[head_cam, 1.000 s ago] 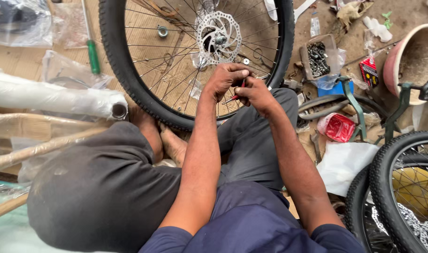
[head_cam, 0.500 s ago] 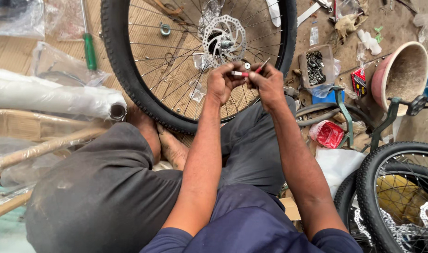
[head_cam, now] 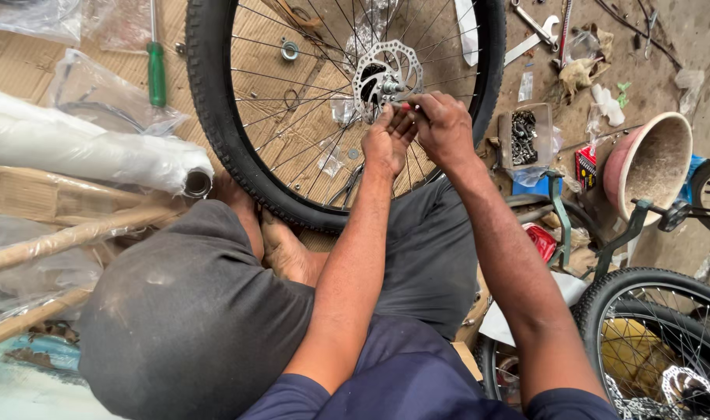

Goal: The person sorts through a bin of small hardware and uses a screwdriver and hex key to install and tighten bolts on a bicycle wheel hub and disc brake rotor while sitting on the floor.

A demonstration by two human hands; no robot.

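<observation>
both your hands meet at the hub of the bicycle wheel [head_cam: 215, 132], just beside the disc brake rotor [head_cam: 386, 74]. your left hand [head_cam: 386, 140] has fingers curled and pressed against the right hand's; your right hand [head_cam: 447, 128] pinches a small slim tool [head_cam: 398, 105] at the axle, its kind too small to tell. wheel: lying flat on cardboard before your crossed legs. nearby: green-handled screwdriver [head_cam: 157, 74] to the left; small box of bolts [head_cam: 524, 136] and pink bucket [head_cam: 650, 163] to the right.
</observation>
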